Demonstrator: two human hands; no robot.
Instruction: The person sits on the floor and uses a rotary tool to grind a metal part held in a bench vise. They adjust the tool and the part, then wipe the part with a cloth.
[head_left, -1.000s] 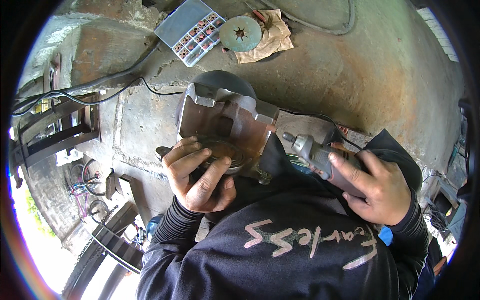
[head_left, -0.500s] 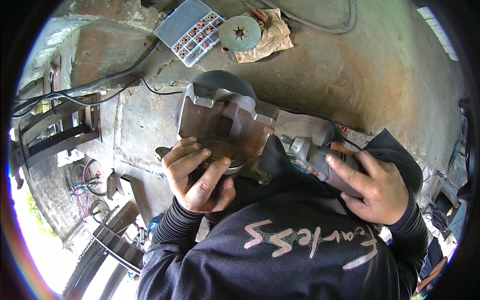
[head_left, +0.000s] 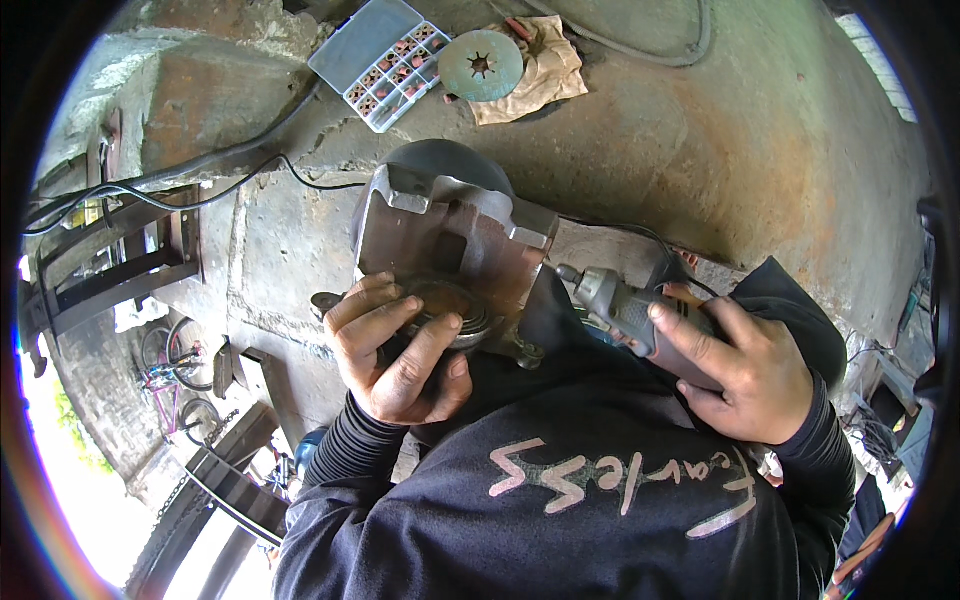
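Observation:
My left hand [head_left: 400, 365] grips a heavy metal housing [head_left: 510, 265], its fingers curled on a dark ringed round part at the lower side. The housing has stepped silver edges, a brown inner face and small lugs at bottom. A dark rounded shape [head_left: 440, 158] lies behind it. My right hand [head_left: 750, 370] is closed on a grey corded rotary tool [head_left: 635, 315], whose pointed left end sits close to the housing's right side; whether they touch I cannot tell. Dark clothing [head_left: 590, 480] lies below both hands.
A compartment case [head_left: 360, 45] of small pink bits and a round disc [head_left: 465, 70] on crumpled brown paper [head_left: 550, 75] lie on the concrete ledge above. Hoses [head_left: 660, 55] and black cables [head_left: 230, 195] cross it. Steel frames [head_left: 110, 280] and a bicycle [head_left: 185, 370] are at left.
My right hand and the rotary tool have shifted slightly left and up toward the housing. My left hand and the housing look unchanged.

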